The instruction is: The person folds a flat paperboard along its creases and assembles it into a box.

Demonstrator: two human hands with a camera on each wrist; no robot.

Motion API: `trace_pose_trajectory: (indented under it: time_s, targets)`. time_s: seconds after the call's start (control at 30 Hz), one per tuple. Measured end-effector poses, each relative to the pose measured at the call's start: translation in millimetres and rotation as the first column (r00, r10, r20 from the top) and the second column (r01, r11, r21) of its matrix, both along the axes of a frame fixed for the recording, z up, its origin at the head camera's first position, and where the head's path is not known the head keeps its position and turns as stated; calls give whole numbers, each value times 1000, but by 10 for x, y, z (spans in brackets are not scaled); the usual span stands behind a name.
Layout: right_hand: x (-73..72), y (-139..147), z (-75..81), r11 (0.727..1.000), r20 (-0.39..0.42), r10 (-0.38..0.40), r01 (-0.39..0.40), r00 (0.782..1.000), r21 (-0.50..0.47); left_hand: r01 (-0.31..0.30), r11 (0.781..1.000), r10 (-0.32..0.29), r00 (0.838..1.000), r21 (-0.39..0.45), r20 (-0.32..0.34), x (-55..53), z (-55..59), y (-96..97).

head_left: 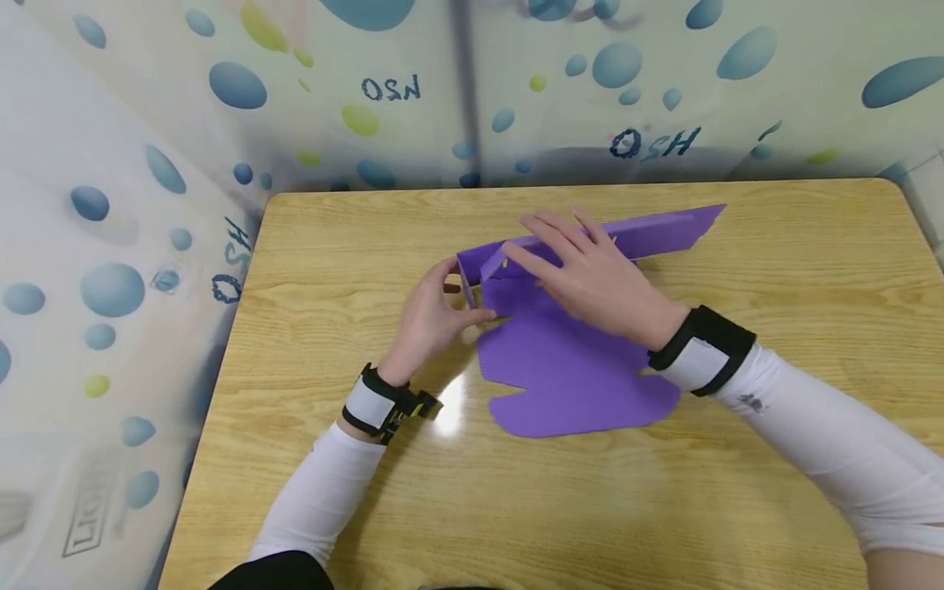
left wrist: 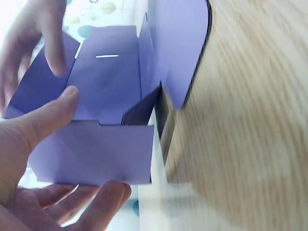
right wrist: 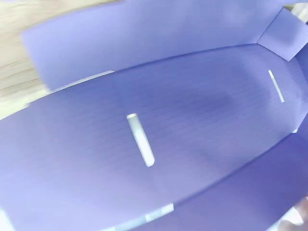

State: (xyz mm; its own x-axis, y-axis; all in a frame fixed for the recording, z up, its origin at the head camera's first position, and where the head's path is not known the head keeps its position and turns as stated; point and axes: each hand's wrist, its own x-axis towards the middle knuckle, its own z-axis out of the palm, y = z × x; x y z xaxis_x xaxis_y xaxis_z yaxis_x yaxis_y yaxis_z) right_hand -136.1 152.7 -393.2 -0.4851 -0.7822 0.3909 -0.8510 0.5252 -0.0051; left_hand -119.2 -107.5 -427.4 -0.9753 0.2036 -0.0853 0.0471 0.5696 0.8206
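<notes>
A purple die-cut cardboard sheet lies on the table, its far part folded up into a shallow box shape. My left hand pinches the end flap at the box's left end, thumb on the inner side and fingers on the outer side. My right hand spreads over the folded far part, fingers fairly straight, fingertips at the upright long wall. In the right wrist view a slotted panel fills most of the picture, with a small corner tab at one end.
The cardboard lies on a wood-grain table. Behind it and on the left hangs a pale curtain with blue and green drops. The wide near part of the sheet, with notched edges, lies toward me.
</notes>
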Motion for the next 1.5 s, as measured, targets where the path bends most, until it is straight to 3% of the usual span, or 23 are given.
trace_pose_trajectory:
  time_s: [0.07,0.13,0.2,0.23,0.27,0.3,0.37,0.43,0.47,0.53,0.63,0.73,0.87,0.9,0.97,1.1,1.13,1.2,1.3,1.5]
  targets:
    - [109,95,-61,994,-83,67,-74,994,-76,17,1000,-17,1000,-11,8,-11,8,-13]
    - [209,205,-145,991,-85,108,-114,991,-74,33,999,-33,999,-14,16,-22,16,-17]
    - [281,331,-257,998,27,53,-52,998,-19,52,999,-52,998,-14,18,-34,22,-20]
    - [299,397,-311,1000,118,-23,21,993,19,61,998,-61,998,-16,17,-40,23,-22]
    - [312,463,-349,990,211,-132,119,968,73,69,997,-69,997,-16,16,-46,23,-23]
    - [318,527,-380,965,298,-256,227,920,130,77,997,-77,997,-18,14,-52,21,-25]
    - [316,652,-431,883,421,-470,407,776,234,97,995,-96,995,-16,12,-62,21,-29]
    - [301,744,-447,810,490,-584,505,647,298,116,993,-116,993,-7,10,-70,16,-32]
    - [289,776,-452,790,513,-608,527,605,314,125,992,-125,992,-2,10,-73,12,-35]
    - [263,820,-465,779,547,-615,542,568,314,140,990,-140,990,19,10,-78,7,-42]
    - [230,846,-469,781,579,-597,567,555,261,159,986,-159,987,56,4,-83,-6,-59]
    - [205,868,-461,777,642,-557,604,526,179,170,980,-171,985,107,5,-89,-21,-82]
    - [167,917,-441,764,749,-475,638,462,91,142,976,-146,989,165,9,-108,-39,-115]
    - [157,938,-439,759,773,-465,643,432,98,135,976,-139,990,173,13,-113,-40,-123]
    - [143,972,-435,744,827,-442,656,348,122,125,976,-130,991,178,17,-118,-35,-124]
    - [133,1012,-446,716,940,-315,683,131,144,121,975,-129,991,185,33,-113,-5,-101]
    - [137,1009,-451,705,960,-266,696,86,133,118,975,-126,991,187,32,-111,5,-89]
    - [148,986,-467,684,984,-177,722,27,104,110,974,-118,993,198,28,-104,19,-63]
    - [171,939,-497,649,993,-121,757,2,77,91,976,-93,996,197,-1,-96,24,-11]
    - [204,791,-509,590,997,-79,807,23,28,27,982,-21,999,189,-34,-60,38,142]
